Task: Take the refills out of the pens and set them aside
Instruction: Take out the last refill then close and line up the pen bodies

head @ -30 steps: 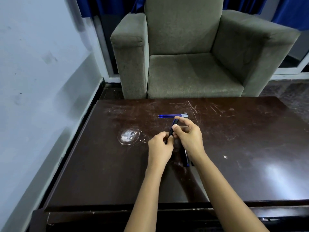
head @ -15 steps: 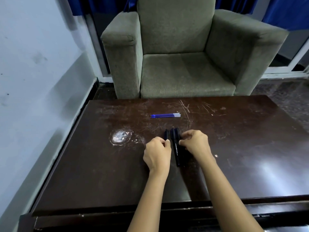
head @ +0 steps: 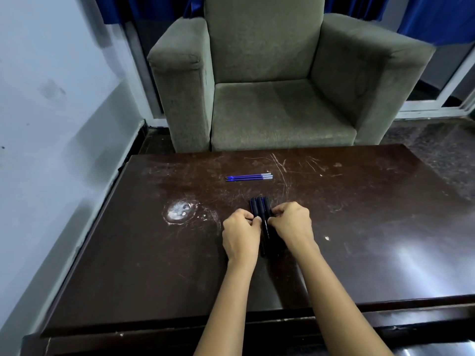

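Three dark pens (head: 261,209) lie side by side on the dark wooden table (head: 128,265), pointing away from me. My left hand (head: 240,236) pinches the bundle from the left and my right hand (head: 291,224) presses it from the right, fingers curled on the barrels. Farther back on the table lie three blue refills (head: 248,177) close together, crosswise, apart from my hands. The lower parts of the pens are hidden between my hands.
A white scuffed patch (head: 180,211) marks the table left of my hands. A grey-green armchair (head: 277,80) stands just beyond the table's far edge. A pale wall (head: 51,111) runs along the left.
A second ago both hands held one pen lifted off the table. Now that pen lies with the others and both hands press the three pens together on the table.
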A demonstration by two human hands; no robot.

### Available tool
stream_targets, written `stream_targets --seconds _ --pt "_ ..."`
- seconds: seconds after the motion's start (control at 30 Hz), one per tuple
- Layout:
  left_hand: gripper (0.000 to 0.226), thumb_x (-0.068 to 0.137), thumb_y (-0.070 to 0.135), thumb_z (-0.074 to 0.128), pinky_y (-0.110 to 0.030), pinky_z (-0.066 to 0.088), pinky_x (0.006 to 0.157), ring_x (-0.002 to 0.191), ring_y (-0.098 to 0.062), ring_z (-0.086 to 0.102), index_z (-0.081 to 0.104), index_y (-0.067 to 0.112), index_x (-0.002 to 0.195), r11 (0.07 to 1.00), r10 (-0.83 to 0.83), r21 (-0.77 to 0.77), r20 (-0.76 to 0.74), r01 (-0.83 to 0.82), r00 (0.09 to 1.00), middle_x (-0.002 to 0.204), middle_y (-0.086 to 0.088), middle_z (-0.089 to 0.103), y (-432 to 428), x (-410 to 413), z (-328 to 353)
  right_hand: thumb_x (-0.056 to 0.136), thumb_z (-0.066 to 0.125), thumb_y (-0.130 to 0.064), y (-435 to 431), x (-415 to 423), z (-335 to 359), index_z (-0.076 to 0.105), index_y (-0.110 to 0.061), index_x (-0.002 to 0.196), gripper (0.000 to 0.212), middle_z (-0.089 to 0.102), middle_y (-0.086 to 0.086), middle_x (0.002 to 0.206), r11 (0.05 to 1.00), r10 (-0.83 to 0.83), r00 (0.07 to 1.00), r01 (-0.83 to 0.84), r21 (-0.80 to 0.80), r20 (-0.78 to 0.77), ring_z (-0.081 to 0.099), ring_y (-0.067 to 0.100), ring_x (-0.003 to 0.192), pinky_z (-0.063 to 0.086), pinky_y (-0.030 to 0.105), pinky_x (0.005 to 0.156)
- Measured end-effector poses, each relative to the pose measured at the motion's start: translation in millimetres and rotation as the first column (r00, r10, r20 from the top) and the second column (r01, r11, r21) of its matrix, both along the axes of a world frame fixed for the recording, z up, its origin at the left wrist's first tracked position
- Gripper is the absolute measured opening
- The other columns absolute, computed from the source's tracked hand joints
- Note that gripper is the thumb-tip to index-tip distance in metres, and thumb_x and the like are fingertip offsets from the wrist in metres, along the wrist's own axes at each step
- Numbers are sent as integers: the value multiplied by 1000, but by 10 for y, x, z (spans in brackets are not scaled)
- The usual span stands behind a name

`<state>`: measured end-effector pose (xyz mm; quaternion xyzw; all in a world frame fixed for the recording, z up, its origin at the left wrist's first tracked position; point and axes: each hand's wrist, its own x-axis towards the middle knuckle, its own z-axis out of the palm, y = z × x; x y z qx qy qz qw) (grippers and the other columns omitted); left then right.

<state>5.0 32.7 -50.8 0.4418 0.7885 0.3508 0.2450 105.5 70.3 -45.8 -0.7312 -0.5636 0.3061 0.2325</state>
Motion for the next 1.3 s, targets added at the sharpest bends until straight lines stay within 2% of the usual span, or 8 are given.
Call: stream_targets --seconds 0.13,0.33,0.53,0.67,0.77,0.93,1.1,1.3 --pt "10 86 29 68 -38 58 72 74 -21 70 66 20 90 1000 1 25 56 -3 998 82 3 70 -5 8 -15 81 68 -16 -16 -12 -2 72 -17 106 26 71 10 103 1000 9 1000 -9 12 5 68 28 93 55 30 76" --pt "16 90 31 65 -26 47 63 82 -19 68 67 17 98 1000 -12 23 13 12 1000 90 1 71 -16 10 -9 81 69 -15 -5 -18 -25 73 -16 105 25 71 11 101 1000 17 1000 -17 20 1 68 28 92 58 36 80" --pt "18 89 34 65 -30 49 66 82 -20 67 67 17 96 999 -20 28 13 20 1000 88 1 70 -9 -9 3 80 70 -19 43 22 -23 75 -16 99 19 72 8 98 1000 13 1000 -12 22 -25 68 24 89 57 34 80" --pt "18 90 34 62 -29 50 62 76 -18 66 68 17 94 999 -6 34 1 6 1000 83 3 69 5 -48 14 85 64 -16 98 134 74 74 -14 98 16 71 6 96 994 -41 997 47 101 -61 65 20 84 51 26 74" --pt "16 92 34 60 -28 49 58 72 -15 64 67 19 93 999 10 31 -4 -9 1000 81 6 67 13 -87 35 87 62 -13 203 163 147 73 -13 101 17 72 7 94 973 -51 997 63 221 -60 65 20 79 53 28 76" --pt "15 92 34 59 -26 42 59 71 -12 56 67 22 94 999 29 29 -12 -28 1000 86 7 68 19 -142 58 87 60 -9 611 -53 163 72 -17 106 24 73 9 101 933 137 988 -155 325 77 68 25 92 55 37 86" --pt "14 91 33 59 -26 42 57 69 -11 57 68 22 93 999 45 30 6 -45 999 81 9 67 27 -158 70 90 53 -5 958 -262 130 63 -18 125 39 63 9 128 872 339 879 -428 239 337 59 29 116 49 39 98" --pt "13 92 32 59 -26 44 59 69 -9 56 69 23 93 999 35 30 5 -35 999 76 13 59 31 -148 83 90 55 -15 1199 -393 65 62 -25 126 39 61 6 132 842 426 789 -525 123 443 56 29 122 46 39 100"
